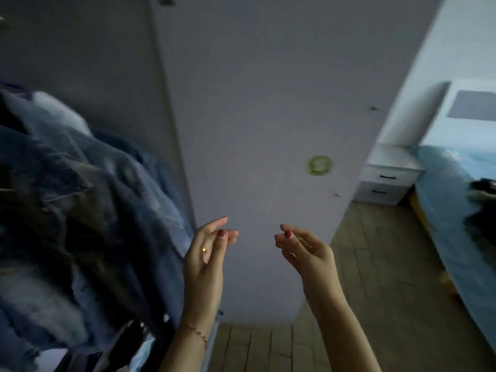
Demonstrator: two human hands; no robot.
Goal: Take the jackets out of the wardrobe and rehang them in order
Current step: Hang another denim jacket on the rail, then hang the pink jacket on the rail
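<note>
Several jackets (80, 210), mostly blue denim with a dark furry one among them, hang bunched together inside the wardrobe at the left. The wardrobe's pale door (268, 116) stands open ahead of me. My left hand (206, 253) is raised just right of the jackets, fingers loosely curled, holding nothing. My right hand (303, 251) is raised at the same height in front of the door, also loosely curled and empty. Neither hand touches a jacket. The view is blurred by motion.
A green ring-shaped sticker (319, 165) is on the door. A white bedside cabinet (386, 178) with two drawers stands at the right, beside a bed (456, 224) with blue bedding and a dark garment (483, 210) on it. Wooden floor (375, 304) lies below.
</note>
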